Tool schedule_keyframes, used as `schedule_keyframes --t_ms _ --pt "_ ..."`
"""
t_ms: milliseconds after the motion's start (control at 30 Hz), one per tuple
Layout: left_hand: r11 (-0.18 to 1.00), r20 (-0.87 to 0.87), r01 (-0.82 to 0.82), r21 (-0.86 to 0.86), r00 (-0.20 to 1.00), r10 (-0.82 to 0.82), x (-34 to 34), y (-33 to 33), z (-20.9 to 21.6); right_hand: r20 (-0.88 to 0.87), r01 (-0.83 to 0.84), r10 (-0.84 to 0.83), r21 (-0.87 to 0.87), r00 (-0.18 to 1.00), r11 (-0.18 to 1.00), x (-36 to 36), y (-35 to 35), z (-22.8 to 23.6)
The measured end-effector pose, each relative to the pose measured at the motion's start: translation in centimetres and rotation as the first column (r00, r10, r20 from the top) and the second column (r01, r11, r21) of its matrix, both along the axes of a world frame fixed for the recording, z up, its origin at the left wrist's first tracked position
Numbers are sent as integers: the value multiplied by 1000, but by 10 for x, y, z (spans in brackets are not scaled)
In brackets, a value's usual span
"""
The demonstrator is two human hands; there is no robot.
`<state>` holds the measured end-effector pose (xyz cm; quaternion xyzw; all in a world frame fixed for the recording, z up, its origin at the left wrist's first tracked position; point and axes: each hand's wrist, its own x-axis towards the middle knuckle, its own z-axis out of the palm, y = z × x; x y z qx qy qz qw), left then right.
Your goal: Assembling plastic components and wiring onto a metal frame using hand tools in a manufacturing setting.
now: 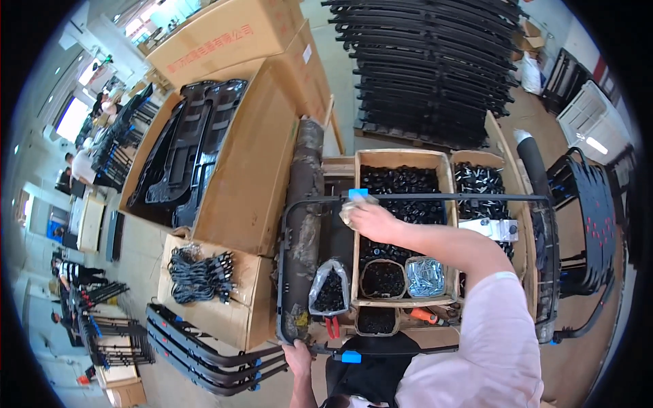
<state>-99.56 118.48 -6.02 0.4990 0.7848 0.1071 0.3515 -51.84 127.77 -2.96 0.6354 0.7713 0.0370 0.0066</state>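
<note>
A black rectangular tube frame point(281, 258) with rounded corners lies across the workbench in front of me. My left hand point(297, 357) is closed around its near left corner. Stretched over the bench, my right hand point(373, 221) is at the far bar, bunched on a crumpled pale cloth point(348, 209). Right beside that cloth, a blue piece point(358, 194) sits on the far bar. Another blue piece point(351, 357) is on the near bar, close to my body. The right fingertips are partly hidden by the cloth.
Under the frame, a wooden tray point(358, 272) holds black parts and a box of silver screws point(425, 277). A bag of small black parts point(330, 291) stands left of it. Bundled black cables point(201, 274) lie on a carton. Stacked black bars point(435, 68) rise behind. Curved black frames point(211, 353) stand at left.
</note>
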Motion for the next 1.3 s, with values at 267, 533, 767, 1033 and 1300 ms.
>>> schedule_keyframes --t_ms 267,533,767,1033,1300 --pt "998 36 58 39 998 -60 -4 0 -33 -543 583 -301 475 784 659 59 -96 24" --pt "999 314 -53 8 948 47 -23 12 -45 -212 493 -446 302 869 816 84 -103 -31" --pt "995 186 -95 8 978 92 -26 19 -44 -258 709 -672 80 694 701 168 -221 -13" --pt "907 53 390 -157 921 -387 10 -7 -6 -668 439 -240 145 705 887 -32 -153 43" --pt "657 -403 687 311 721 -564 -48 8 41 -903 812 -397 -352 -164 466 -99 -421 118"
